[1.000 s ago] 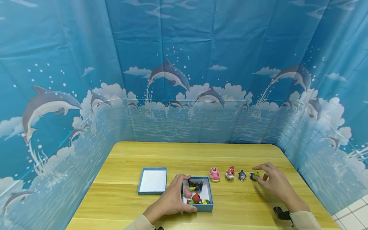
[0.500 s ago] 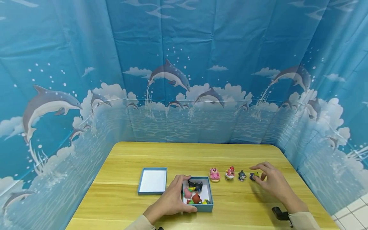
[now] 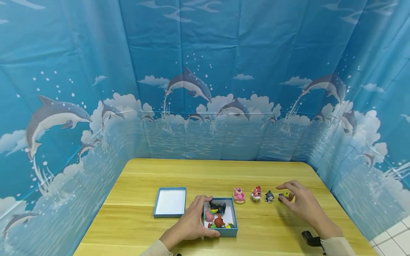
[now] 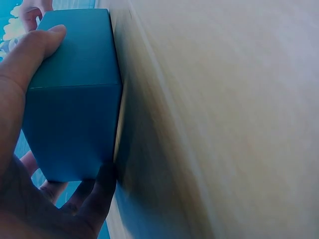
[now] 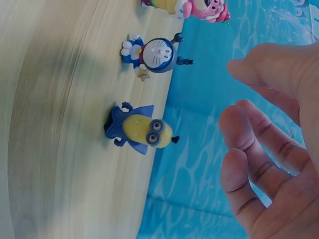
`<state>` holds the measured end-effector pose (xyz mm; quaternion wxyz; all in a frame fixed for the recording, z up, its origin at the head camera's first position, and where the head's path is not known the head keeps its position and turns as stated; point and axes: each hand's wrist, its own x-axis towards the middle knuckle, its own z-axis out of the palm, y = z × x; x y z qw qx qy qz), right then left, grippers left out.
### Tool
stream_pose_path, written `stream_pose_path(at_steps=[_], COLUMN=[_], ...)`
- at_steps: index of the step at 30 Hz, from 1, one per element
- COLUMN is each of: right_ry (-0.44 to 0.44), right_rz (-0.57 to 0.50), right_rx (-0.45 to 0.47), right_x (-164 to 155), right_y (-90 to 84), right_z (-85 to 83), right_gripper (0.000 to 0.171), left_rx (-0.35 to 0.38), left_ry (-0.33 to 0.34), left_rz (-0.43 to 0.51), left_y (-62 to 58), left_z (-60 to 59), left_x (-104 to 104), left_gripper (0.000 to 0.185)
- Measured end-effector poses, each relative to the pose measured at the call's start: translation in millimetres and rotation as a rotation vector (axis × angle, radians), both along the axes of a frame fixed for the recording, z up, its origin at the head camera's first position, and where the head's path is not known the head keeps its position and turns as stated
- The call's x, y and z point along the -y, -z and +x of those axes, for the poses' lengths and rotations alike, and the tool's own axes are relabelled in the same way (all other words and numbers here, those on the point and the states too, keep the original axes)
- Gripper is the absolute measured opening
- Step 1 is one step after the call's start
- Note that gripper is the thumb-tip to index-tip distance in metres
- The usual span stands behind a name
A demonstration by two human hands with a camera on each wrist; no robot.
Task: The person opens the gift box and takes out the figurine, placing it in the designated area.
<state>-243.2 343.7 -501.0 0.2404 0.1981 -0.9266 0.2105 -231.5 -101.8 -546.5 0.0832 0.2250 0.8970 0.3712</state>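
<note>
Both hands barely moved: left hand [image 3: 192,223] still grips the blue box [image 3: 235,227], right hand [image 3: 299,202] hovers loose-fingered by the minion figure [image 5: 142,130]

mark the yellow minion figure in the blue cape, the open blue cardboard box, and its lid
yellow minion figure in blue cape [image 5: 142,130]: right wrist view, yellow body.
open blue cardboard box [image 3: 225,233]: head view, near wall.
blue lid with white inside [image 3: 171,201]: head view, white inside.

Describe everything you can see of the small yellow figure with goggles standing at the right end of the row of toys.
The yellow figure is a small, plastic-looking capsule-shaped toy with two round goggle eyes, a blue cape and dark blue feet. It stands upright on the wooden table, last in the row, just right of a blue cat figure. The right hand hovers close with fingers spread; in the wrist view nothing touches it.
</note>
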Motion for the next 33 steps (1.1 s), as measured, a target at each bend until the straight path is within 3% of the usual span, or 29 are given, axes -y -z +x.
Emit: stream_pose_path(at_steps=[7, 33], right_ry=[-0.006, -0.085], right_rz=[0.011, 0.0], right_rx=[-0.025, 0.015], right_x=[9.2, 43.2], right_y=[-4.8, -17.6], right_z=[2.7, 11.8], right_gripper=[0.042, 0.041], left_rx=[-0.01, 0.003], left_ry=[0.005, 0.008], left_rz=[0.0, 0.013], left_y=[1.0, 2.2], left_z=[-0.3, 2.6], left_x=[0.3, 0.4], left_gripper=[0.123, 0.123])
